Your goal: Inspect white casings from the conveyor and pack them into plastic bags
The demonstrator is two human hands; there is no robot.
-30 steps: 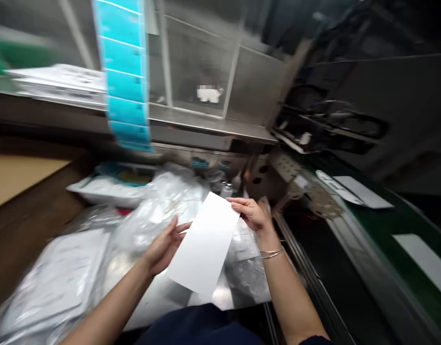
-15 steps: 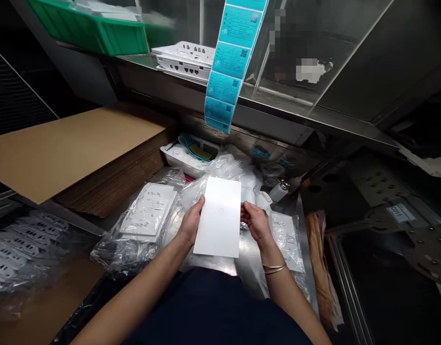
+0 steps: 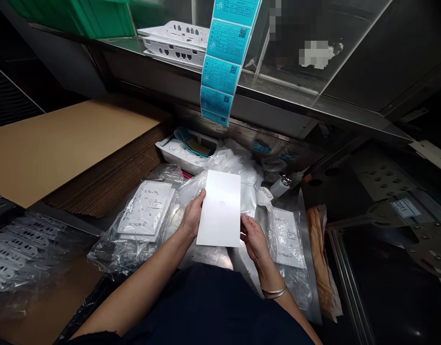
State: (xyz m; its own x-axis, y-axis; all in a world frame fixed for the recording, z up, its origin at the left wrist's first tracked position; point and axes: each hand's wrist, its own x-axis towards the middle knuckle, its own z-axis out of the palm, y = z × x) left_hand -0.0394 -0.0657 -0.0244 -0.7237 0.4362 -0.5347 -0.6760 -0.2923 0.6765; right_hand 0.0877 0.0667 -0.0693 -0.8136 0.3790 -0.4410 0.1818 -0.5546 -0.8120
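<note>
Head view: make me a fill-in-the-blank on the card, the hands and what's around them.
1. The left hand holds the white card by its ____ edge.
2. The wrist of the right hand wears two thin ____.
3. The label strip hanging above the hands is ____.
4. The stack left of the hands is made of ____.

Missing words: left; bracelets; blue; cardboard.
</note>
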